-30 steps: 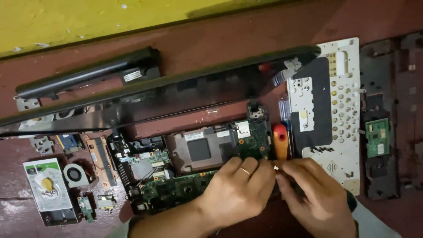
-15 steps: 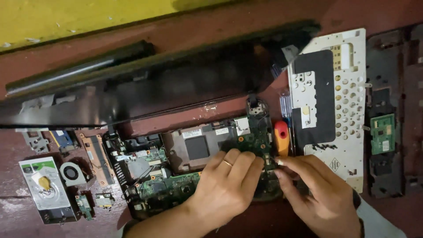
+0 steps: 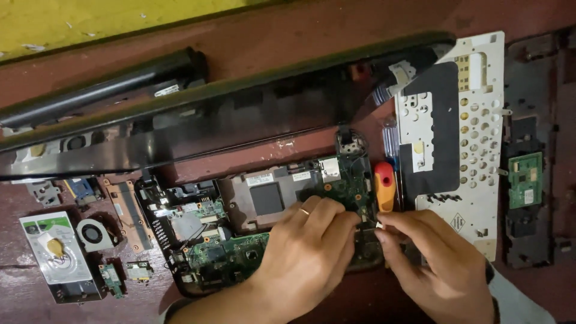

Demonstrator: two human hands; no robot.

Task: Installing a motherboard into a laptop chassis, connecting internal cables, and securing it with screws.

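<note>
An opened laptop base lies in front of me with its green motherboard and a grey metal plate exposed. My left hand, wearing a ring, rests curled over the right part of the board and presses on it. My right hand meets it from the right. Its fingertips pinch a small pale piece at the board's right edge. An orange-handled screwdriver lies just above the right hand's fingertips.
The black laptop lid stretches across behind the base, with a black bar beyond it. A white keyboard backplate and a black frame with a small green board lie at the right. A hard drive, a fan and small parts lie at the left.
The view has shifted a little, so the lid and parts sit differently in frame. Both hands stay at the same spot on the board's right edge, with only small finger movements.
</note>
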